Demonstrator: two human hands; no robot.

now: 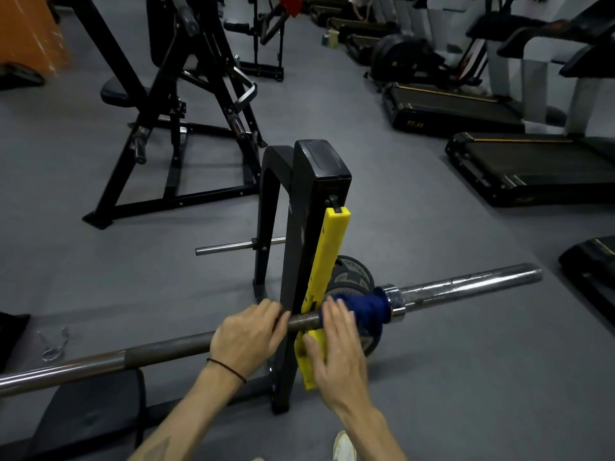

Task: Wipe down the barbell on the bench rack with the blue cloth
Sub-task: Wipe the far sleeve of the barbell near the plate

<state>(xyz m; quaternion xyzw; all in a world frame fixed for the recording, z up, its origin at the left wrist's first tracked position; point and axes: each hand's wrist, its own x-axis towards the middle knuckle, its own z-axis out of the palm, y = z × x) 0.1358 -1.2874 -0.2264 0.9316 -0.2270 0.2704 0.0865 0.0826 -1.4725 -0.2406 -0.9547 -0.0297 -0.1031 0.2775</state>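
Far to my right, the nearer treadmill (442,111) shows gold lettering on its front corner that I read as "T7-X6". The raised lettering on the weight plate (352,272) is too blurred.

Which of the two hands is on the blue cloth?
The right hand: it holds the blue cloth wrapped around the barbell beside the collar. The left hand grips bare bar, clear of the cloth.
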